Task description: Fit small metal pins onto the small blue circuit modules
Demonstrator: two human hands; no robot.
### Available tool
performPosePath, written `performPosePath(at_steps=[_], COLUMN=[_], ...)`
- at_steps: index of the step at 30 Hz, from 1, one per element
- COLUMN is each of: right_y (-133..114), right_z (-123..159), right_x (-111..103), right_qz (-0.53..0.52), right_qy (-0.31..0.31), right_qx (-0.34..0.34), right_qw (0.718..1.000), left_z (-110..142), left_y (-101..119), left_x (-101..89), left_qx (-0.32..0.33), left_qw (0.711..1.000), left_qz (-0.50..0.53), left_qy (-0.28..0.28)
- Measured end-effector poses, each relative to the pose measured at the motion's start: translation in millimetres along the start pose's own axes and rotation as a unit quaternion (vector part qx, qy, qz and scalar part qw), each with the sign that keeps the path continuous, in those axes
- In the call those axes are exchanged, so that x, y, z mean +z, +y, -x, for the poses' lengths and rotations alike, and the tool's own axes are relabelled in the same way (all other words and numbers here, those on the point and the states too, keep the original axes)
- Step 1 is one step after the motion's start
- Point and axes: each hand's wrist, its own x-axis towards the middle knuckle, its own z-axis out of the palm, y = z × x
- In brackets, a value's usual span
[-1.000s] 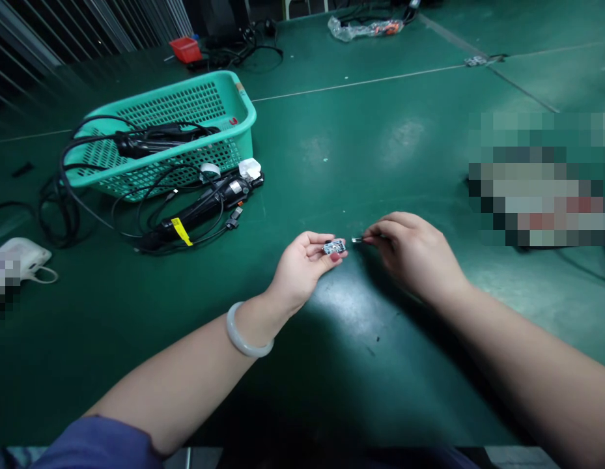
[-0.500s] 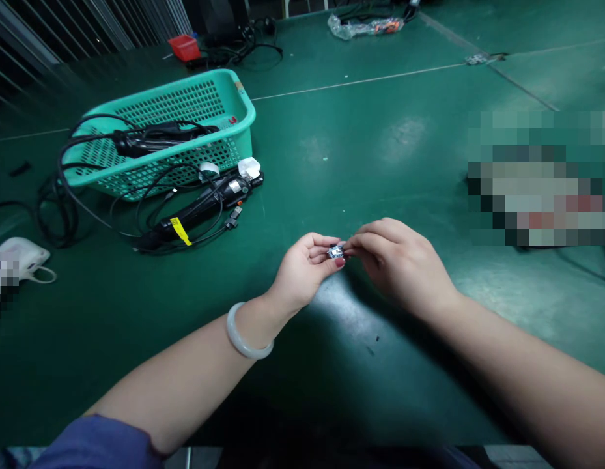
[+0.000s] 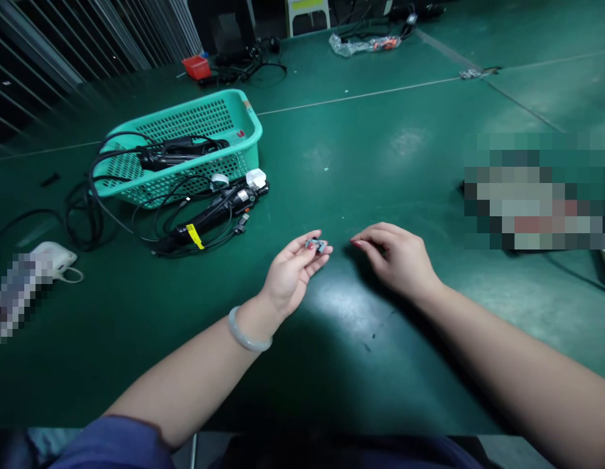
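Note:
Between the thumb and fingers of my left hand (image 3: 287, 270) is a small silvery part with dark spots (image 3: 318, 245), too small to name surely. It is held just above the green table (image 3: 302, 365). My right hand (image 3: 397, 254) is a short way to the right, apart from the part. Its thumb and index fingertips are pinched together, and whether a tiny thing is between them is hidden. Dark specks (image 3: 373, 336) lie on the table below my hands.
A turquoise basket (image 3: 256, 133) with black cabled devices stands at the left. In front of it lies a black tool (image 3: 211, 213) with a yellow tag. A white device (image 3: 55, 253) is far left. At the back are a red box (image 3: 196, 67) and a plastic-wrapped item (image 3: 355, 45).
My hands have moved apart: the right has let go of the small part, and the left has drawn it leftward and turned it. The view has tilted up slightly.

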Motion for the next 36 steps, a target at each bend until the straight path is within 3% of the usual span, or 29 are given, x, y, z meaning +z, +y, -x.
performPosePath(at_steps=[4,8,12,14,16,20,24,27,30,36], right_y=[2.8,3.8,4.6,4.8,4.7,4.2,5.0,6.6,7.5,6.7], right_z=[0.6,0.6,0.4,0.3,0.2,0.3,1.0,1.3,1.2,0.3], right_x=[-1.7,-2.9,-2.9,-3.1,-3.4,-4.1,-4.4,-4.1,-4.0,-6.1], right_qz=[-0.021,-0.03,-0.037,-0.036,-0.035,-0.035,-0.038,-0.043,-0.048,-0.04], right_qy=[-0.006,-0.011,-0.011,-0.01,-0.01,-0.008,-0.011,-0.018,-0.02,-0.016], right_qx=[0.026,0.031,0.029,0.027,0.027,0.029,0.035,0.035,0.031,0.032], right_qw=[0.999,0.999,0.999,0.999,0.999,0.999,0.999,0.998,0.998,0.999], left_z=[10.4,30.0,51.9,59.9,64.7,65.7,62.8,61.2,60.4,61.4], left_y=[16.0,36.1,53.1,60.2,66.5,74.6,75.4,73.0,71.0,70.0], left_x=[-17.4,-51.0,-84.5,-95.7,-102.3,-104.8,-100.3,-98.0,-97.3,-96.8], left_qx=[0.004,0.038,0.065,0.049,0.049,0.115,0.173,0.217,0.226,0.194], left_qw=[0.998,0.988,0.962,0.945,0.909,0.774,0.66,0.611,0.604,0.643], left_qz=[0.017,-0.019,-0.133,-0.225,-0.349,-0.594,-0.716,-0.753,-0.759,-0.73], left_qy=[0.06,0.152,0.231,0.233,0.222,0.185,0.147,0.111,0.091,0.129])
